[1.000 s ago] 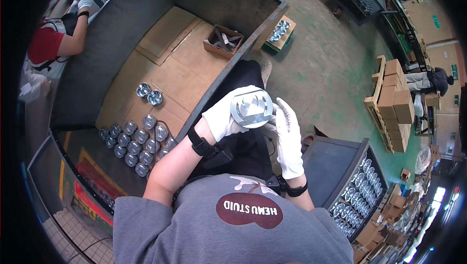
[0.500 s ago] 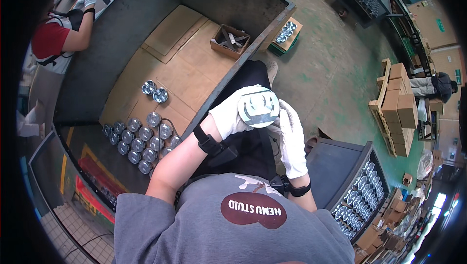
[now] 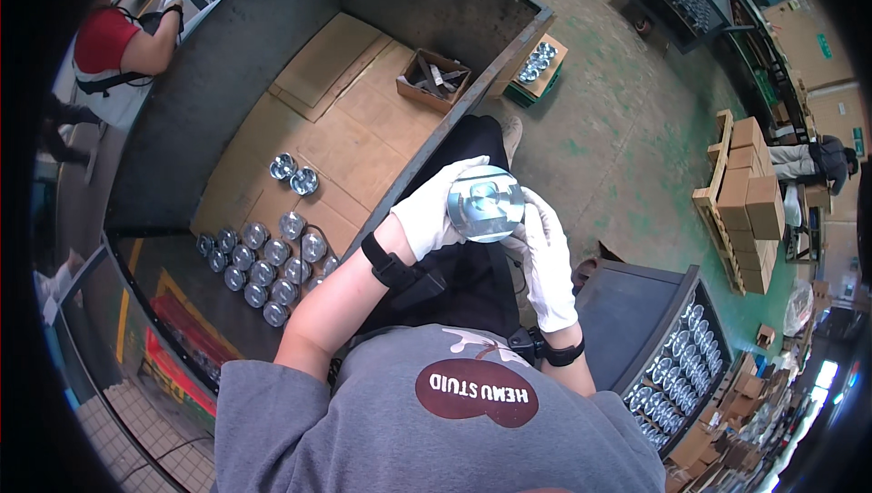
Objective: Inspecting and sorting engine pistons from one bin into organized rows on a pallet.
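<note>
Both gloved hands cup a round metal part [image 3: 485, 203] over the lap: left hand [image 3: 434, 213] wrapped around its near side, right hand [image 3: 546, 257] flat against the far side. Since a second ago it sits slightly higher, open face upward, seemingly under inspection. Finished-looking parts [image 3: 263, 261] lie in rows in the cardboard-lined bin [image 3: 227, 66] to the left.
</note>
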A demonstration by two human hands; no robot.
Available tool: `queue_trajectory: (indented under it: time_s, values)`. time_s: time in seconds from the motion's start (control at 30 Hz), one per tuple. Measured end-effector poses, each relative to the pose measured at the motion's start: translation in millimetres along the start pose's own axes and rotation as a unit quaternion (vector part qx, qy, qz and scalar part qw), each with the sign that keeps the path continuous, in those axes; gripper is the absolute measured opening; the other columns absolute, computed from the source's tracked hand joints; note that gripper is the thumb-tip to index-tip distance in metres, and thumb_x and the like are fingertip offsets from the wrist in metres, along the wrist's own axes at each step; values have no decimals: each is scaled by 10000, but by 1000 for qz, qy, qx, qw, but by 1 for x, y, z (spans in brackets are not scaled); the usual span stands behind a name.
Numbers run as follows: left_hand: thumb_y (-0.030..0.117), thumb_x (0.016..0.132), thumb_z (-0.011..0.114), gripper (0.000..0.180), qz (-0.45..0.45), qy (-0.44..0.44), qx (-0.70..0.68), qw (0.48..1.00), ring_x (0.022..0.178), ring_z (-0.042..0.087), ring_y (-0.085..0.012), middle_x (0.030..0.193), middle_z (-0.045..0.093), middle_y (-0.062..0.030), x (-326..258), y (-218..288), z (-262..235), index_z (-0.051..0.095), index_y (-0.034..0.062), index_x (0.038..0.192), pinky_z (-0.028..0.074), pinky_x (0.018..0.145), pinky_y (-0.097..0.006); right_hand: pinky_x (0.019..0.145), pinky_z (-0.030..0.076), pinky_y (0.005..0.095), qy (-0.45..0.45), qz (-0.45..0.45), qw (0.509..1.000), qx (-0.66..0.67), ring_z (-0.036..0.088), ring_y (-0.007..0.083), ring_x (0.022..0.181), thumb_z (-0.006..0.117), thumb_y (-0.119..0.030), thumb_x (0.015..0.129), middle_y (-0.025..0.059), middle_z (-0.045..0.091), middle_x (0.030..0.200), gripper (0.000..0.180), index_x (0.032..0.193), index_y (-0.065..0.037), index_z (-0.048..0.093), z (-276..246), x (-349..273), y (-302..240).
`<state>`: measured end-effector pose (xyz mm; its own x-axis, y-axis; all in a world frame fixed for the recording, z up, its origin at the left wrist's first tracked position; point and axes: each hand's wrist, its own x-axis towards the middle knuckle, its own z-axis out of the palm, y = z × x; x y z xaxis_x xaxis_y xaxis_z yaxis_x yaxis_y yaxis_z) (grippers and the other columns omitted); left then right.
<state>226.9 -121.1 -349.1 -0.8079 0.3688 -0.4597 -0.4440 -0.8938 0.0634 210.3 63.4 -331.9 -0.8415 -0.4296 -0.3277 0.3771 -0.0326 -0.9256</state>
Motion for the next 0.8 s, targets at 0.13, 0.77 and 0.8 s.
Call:
queue_trajectory:
  time_s: [0.13, 0.77, 0.8]
  values:
    - [341, 965, 598, 269, 72, 51, 7, 996, 784, 679, -188, 921, 701, -73, 0, 0, 9, 657, 79, 976, 568, 716, -341, 916, 531, 342, -7, -7, 1000, 3, 597, 203, 1128, 510, -305, 1021, 131, 551, 1307, 475, 1412, -45, 436, -5, 0, 0]
    - [138, 927, 653, 427, 275, 12, 359, 892, 1071, 525, -97, 1173, 546, -36, -19, -27, 21, 498, 17, 1305, 430, 951, -252, 965, 491, 356, 84, -362, 906, -203, 571, 253, 1156, 920, -148, 596, 142, 511, 1286, 1308, 1560, -136, 37, 8, 52, -15]
    - [149, 940, 639, 400, 269, -2, 333, 904, 1104, 549, -117, 1189, 579, -45, -17, -27, 18, 510, 22, 1296, 439, 977, -276, 954, 485, 373, 85, -356, 894, -257, 576, 286, 1140, 918, -191, 589, 156, 514, 1257, 1315, 1561, -137, 33, 7, 45, -21]
